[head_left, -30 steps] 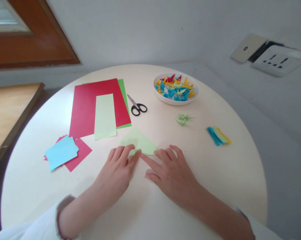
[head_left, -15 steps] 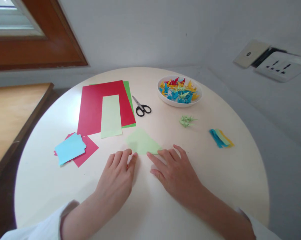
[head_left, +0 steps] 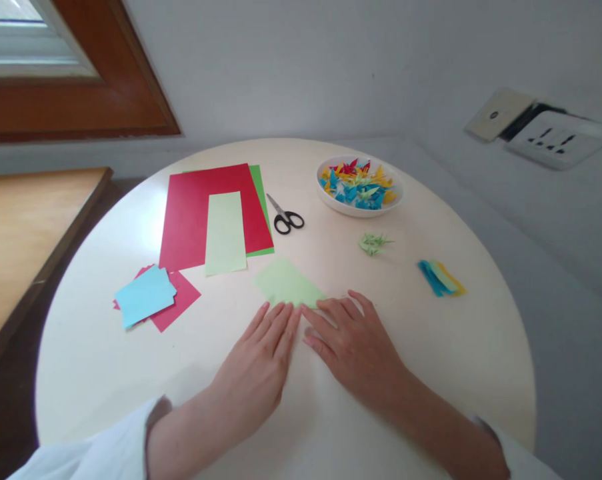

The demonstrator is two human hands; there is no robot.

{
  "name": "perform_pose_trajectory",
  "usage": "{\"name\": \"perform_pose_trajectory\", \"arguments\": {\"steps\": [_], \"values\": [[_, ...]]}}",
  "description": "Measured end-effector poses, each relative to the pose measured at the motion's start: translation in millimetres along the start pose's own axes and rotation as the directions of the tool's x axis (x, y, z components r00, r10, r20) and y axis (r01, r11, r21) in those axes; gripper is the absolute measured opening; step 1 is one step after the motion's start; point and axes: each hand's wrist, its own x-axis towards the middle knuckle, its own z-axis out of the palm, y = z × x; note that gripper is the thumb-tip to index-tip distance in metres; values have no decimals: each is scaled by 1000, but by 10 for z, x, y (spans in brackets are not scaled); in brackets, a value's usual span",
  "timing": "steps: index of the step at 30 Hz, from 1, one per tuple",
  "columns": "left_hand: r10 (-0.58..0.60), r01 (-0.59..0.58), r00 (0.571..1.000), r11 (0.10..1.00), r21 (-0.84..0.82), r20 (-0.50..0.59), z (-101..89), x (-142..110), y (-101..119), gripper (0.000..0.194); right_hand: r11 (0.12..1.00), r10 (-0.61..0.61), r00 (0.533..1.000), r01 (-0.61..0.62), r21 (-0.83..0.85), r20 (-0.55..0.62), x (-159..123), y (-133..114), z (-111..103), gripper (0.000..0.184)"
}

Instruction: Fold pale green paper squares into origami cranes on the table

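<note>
A folded piece of pale green paper [head_left: 289, 279] lies flat on the white round table, its near edge under my fingertips. My left hand [head_left: 261, 357] rests on that edge with its fingers stretched out, the tips touching the fold near the middle. Just to the right, my right hand [head_left: 351, 340] presses the paper's right corner with its fingers spread. The index fingertips of both hands almost meet. Neither hand is closed round the paper.
Behind lie red sheets [head_left: 188, 217], a pale green strip [head_left: 225, 233] and scissors [head_left: 285, 217]. A white dish [head_left: 361, 212] holds colourful paper cranes. Small green folded cranes [head_left: 375, 243] and paper strips [head_left: 441, 278] sit right; blue cut paper [head_left: 145, 297] lies left.
My left hand first slid left along the near edge, then came back right with its fingers straightened beside my right hand. My right hand stayed on the paper. The view shifted slightly.
</note>
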Motion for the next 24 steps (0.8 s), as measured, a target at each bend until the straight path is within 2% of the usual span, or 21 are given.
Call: {"name": "perform_pose_trajectory", "arguments": {"steps": [4, 9, 12, 17, 24], "values": [[21, -23, 999, 998, 50, 46, 38, -5, -4, 50, 1000, 8, 1000, -8, -5, -2, -6, 7, 7, 26], [14, -12, 1000, 994, 111, -21, 19, 60, 6, 42, 1000, 25, 999, -25, 10, -39, -43, 41, 0, 23], [-28, 30, 999, 997, 69, -37, 6, 98, 31, 46, 999, 45, 996, -45, 11, -73, -81, 64, -15, 23], [-59, 59, 998, 998, -11, -3, -9, 121, 46, 48, 996, 91, 990, -92, -7, -110, -147, 82, -32, 22], [-96, 98, 994, 995, 31, -59, -25, 126, 62, 42, 996, 78, 991, -82, -31, -107, -161, 77, -31, 23]]}}
